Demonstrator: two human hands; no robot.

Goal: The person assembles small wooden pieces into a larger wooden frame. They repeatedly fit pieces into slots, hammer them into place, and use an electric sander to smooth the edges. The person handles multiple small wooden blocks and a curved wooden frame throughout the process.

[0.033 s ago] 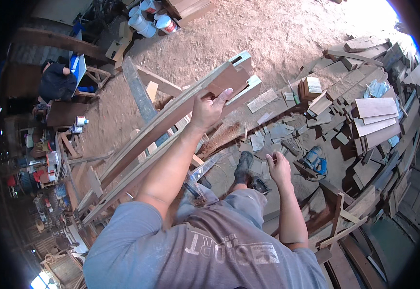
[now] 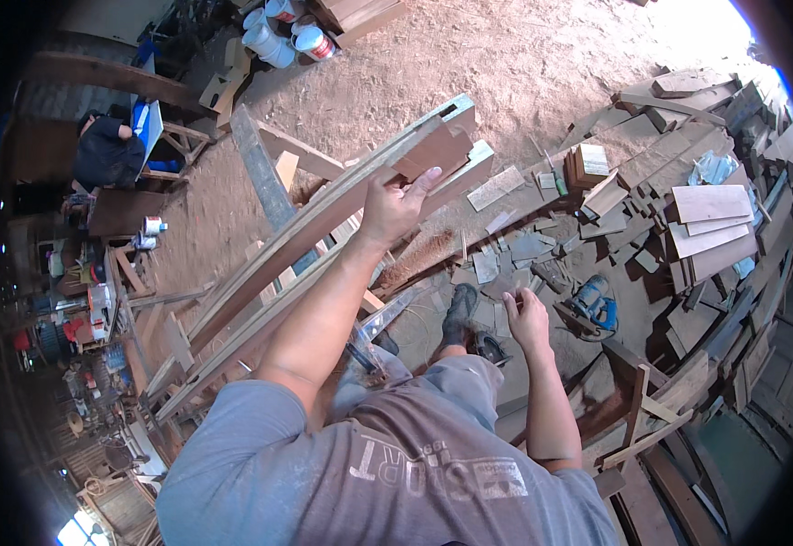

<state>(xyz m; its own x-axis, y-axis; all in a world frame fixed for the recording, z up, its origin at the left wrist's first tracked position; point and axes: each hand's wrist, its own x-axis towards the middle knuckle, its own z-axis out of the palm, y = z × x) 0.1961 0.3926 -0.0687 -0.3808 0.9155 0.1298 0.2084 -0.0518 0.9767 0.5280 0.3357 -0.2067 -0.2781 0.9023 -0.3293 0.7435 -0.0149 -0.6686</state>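
My left hand [image 2: 393,209] is closed on a short brown wooden board [image 2: 435,151], with the thumb along its near side. This board lies against the ends of two long wooden beams [image 2: 301,244], which run side by side from the lower left. A slot is cut into the end of the farther beam. Lower and to the right, my right hand [image 2: 528,320] hangs in the air with its fingers curled in. Whether anything small is between those fingers I cannot make out.
A blue power tool [image 2: 594,305] sits on the floor to my right, near scattered offcuts and stacked boards [image 2: 711,218]. A grey plank [image 2: 264,173] crosses under the beams. White buckets [image 2: 269,45] stand at the back. A person in dark clothing [image 2: 108,153] is at the far left.
The short board in my left hand has tilted slightly against the beam ends. My right hand has hardly moved.
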